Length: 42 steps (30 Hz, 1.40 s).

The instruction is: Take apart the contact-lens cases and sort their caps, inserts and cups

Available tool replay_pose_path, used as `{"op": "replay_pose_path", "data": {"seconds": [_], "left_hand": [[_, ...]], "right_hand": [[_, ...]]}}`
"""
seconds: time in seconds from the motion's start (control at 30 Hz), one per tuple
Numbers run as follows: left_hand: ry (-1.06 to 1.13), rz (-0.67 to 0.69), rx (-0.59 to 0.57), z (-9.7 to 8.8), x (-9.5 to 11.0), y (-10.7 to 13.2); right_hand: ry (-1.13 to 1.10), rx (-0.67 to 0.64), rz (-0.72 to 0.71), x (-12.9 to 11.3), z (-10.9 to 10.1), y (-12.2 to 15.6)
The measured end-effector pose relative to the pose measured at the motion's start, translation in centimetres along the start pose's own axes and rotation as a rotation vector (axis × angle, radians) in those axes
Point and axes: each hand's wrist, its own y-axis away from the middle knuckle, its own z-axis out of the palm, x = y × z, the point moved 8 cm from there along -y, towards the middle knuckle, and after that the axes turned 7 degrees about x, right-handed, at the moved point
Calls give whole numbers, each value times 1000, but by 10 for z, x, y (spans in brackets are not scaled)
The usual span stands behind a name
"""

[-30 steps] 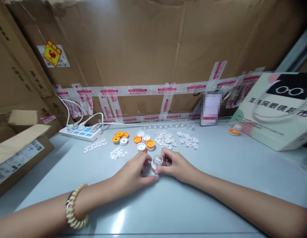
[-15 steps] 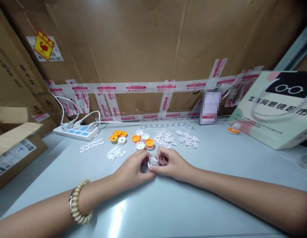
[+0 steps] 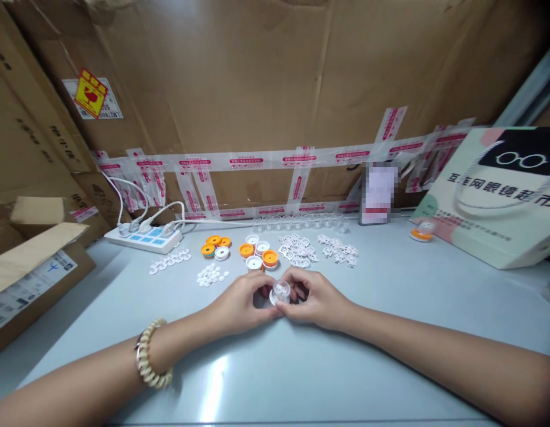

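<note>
My left hand (image 3: 239,305) and my right hand (image 3: 315,296) meet over the grey table (image 3: 390,296) and pinch a small clear plastic cup (image 3: 281,290) between their fingertips. The cup has a white base and something white inside. Both hands are closed round it. Just beyond them lie orange and white round caps (image 3: 259,255), a heap of small white discs (image 3: 211,274) and heaps of white ring-shaped parts (image 3: 297,249). A beaded bracelet (image 3: 148,362) is on my left wrist.
A white power strip (image 3: 144,238) with plugged cables sits at the back left. Taped cardboard walls surround the table, with an open box (image 3: 30,267) at left. A row of clear cups (image 3: 297,222) lines the back. A printed bag (image 3: 497,196) and one orange-based cup (image 3: 421,232) are at right.
The hands stay together on the small clear cup, turning it slightly between the fingertips. The view has shifted a little; nothing on the table has moved.
</note>
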Motion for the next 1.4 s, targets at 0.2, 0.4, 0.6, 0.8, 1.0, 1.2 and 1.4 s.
{"op": "replay_pose_path", "data": {"seconds": [0.2, 0.4, 0.6, 0.8, 1.0, 1.2, 1.4], "left_hand": [[-20, -15, 31, -1, -1, -1], [-11, -34, 34, 1, -3, -1], [-33, -36, 39, -1, -3, 0], [-23, -27, 43, -1, -3, 1], [-3, -16, 55, 0, 0, 1], [-16, 4, 62, 0, 3, 3], [-18, 9, 35, 2, 1, 3]], "right_hand": [[113, -18, -61, -6, 3, -1], [226, -27, 54, -1, 4, 0], [355, -17, -67, -14, 3, 1], [362, -4, -144, -21, 5, 3], [375, 23, -184, -24, 3, 1], [479, 18, -309, -37, 4, 2], [550, -117, -146, -26, 8, -2]]}}
